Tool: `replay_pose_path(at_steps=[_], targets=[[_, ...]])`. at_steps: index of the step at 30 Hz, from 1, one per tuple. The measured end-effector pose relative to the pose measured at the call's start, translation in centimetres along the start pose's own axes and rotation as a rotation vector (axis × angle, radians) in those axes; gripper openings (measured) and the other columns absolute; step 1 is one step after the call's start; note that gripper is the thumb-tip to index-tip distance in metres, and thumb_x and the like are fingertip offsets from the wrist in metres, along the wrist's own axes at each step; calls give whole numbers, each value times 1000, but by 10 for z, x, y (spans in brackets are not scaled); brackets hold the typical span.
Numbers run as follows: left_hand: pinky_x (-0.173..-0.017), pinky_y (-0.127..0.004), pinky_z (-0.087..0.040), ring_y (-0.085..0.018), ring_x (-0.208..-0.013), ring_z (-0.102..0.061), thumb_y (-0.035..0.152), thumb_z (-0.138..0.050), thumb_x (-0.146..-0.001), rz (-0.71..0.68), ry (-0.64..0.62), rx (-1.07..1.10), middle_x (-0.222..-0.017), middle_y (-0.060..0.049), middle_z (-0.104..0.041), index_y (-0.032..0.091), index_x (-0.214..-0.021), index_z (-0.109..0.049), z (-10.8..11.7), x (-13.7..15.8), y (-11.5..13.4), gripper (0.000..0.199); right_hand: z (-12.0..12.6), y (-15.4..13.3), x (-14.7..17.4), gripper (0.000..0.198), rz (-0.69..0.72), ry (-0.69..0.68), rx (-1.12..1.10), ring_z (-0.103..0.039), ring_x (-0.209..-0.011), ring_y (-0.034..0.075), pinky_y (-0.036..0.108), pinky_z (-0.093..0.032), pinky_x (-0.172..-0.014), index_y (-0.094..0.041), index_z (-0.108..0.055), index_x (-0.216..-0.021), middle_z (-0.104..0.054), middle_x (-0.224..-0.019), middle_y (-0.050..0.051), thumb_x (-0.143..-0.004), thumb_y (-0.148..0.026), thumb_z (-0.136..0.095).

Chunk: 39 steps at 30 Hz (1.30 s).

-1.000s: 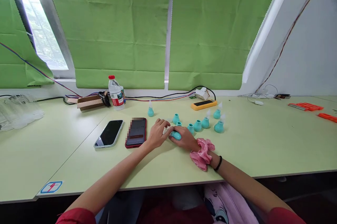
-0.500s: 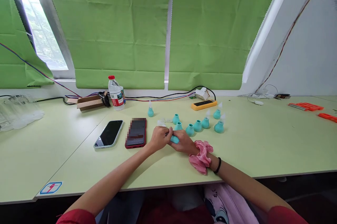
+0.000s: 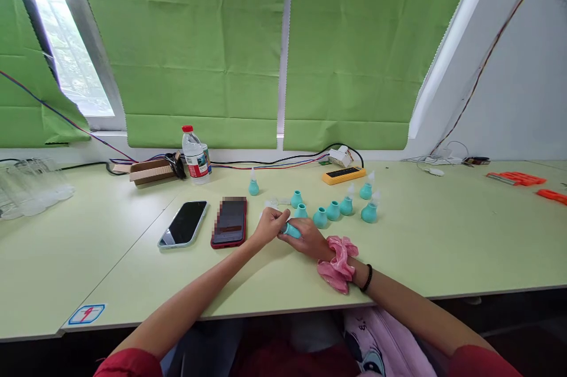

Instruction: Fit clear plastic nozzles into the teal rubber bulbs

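Note:
My right hand (image 3: 309, 239), with a pink scrunchie at the wrist, is closed around a teal rubber bulb (image 3: 292, 231) lying on its side, its neck toward the left. At that neck, the fingers of my left hand (image 3: 270, 227) are pinched together; what they hold is hidden. Just beyond the hands stand several open teal bulbs (image 3: 320, 218). Others, such as a bulb with a clear pointed nozzle (image 3: 369, 213), stand to the right. One more nozzled bulb (image 3: 253, 187) is on its own, farther back. Loose clear nozzles (image 3: 278, 202) lie behind my left hand.
Left of my hands lie a red-cased phone (image 3: 228, 222) and a pale-cased phone (image 3: 183, 224). Along the back are a water bottle (image 3: 196, 158), a cardboard box (image 3: 152, 172), cables and a yellow power strip (image 3: 344, 176). Orange tools (image 3: 518, 178) lie far right.
My left hand has shifted slightly left from the bulb in my right hand, so more of the bulb's neck shows. The standing bulbs have not moved.

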<state>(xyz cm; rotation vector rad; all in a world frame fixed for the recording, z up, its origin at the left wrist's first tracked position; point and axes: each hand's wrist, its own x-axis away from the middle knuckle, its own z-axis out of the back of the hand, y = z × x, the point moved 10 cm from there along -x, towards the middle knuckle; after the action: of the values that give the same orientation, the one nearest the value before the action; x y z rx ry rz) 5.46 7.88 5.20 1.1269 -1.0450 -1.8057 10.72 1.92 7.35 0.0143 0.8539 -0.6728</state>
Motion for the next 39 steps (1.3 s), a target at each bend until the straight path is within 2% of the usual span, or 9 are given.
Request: replay_pose_path(at_steps=[4, 7, 9, 12, 16, 20, 24, 32, 39], targets=[[-38, -21, -21, -5, -35, -26, 50, -33, -75, 29, 135, 115, -38, 4, -27, 17, -42, -29, 19, -4, -6, 47, 10, 3, -1, 20, -16, 42, 105, -52, -62, 18, 31, -39, -57, -20, -49, -71, -57, -65, 6, -78, -38, -43], [-43, -22, -26, -8, -41, -31, 47, -22, -81, -56, 274, -135, -43, 3, -32, 17, -48, -32, 35, -2, 1, 46, 12, 13, -2, 19, -95, 41, 142, -52, -59, 18, 30, -39, -56, -21, -47, -70, -56, -63, 4, -77, -38, -44], [-52, -24, -32, -11, -52, -38, 41, -21, -84, -204, 235, -437, -53, 0, -41, 16, -54, -37, 26, 1, 16, 42, 10, 19, -1, 18, -139, 13, 165, -51, -57, 17, 30, -38, -55, -21, -47, -68, -55, -61, 3, -76, -37, -45], [-67, -30, -35, -15, -69, -41, 33, -23, -85, -386, 100, -849, -71, -4, -47, 17, -67, -45, -1, 9, 26, 33, 5, 22, 0, 16, -154, -47, 177, -51, -56, 17, 29, -37, -54, -21, -47, -65, -55, -59, 3, -72, -35, -48], [-71, -35, -35, -20, -85, -39, 33, -23, -86, -345, 74, -1096, -86, -8, -46, 17, -79, -47, -12, 13, 17, 30, -6, 14, 2, 20, -76, -195, 104, -53, -60, 19, 29, -37, -55, -22, -52, -69, -58, -62, 2, -63, -40, -58], [-76, -38, -33, -23, -93, -36, 30, -28, -84, -327, 43, -1142, -98, -11, -43, 16, -87, -47, -16, 15, 7, 24, -14, 8, 4, 25, -38, -292, 104, -54, -63, 20, 30, -37, -57, -23, -55, -67, -60, -66, 2, -54, -42, -65], [-79, -39, -32, -22, -94, -36, 28, -26, -85, -301, 57, -1084, -101, -9, -42, 17, -93, -46, -12, 11, -1, 25, -19, 18, 5, 21, -64, -320, 207, -54, -63, 20, 29, -36, -55, -22, -53, -69, -60, -66, 2, -60, -39, -62], [-78, -37, -34, -20, -93, -38, 28, -19, -86, -277, 70, -995, -99, -8, -44, 19, -101, -46, -10, 9, -1, 31, -10, 41, 2, 11, -135, -193, 355, -55, -66, 21, 28, -35, -55, -21, -51, -67, -60, -66, 5, -70, -31, -55], [-86, -49, -26, -24, -106, -31, 37, -25, -84, -237, 60, -1048, -114, -9, -39, 24, -109, -42, -10, 11, -8, 33, 0, 41, 1, 4, -167, -88, 359, -55, -67, 20, 27, -36, -55, -19, -51, -71, -59, -69, 5, -72, -23, -48]])
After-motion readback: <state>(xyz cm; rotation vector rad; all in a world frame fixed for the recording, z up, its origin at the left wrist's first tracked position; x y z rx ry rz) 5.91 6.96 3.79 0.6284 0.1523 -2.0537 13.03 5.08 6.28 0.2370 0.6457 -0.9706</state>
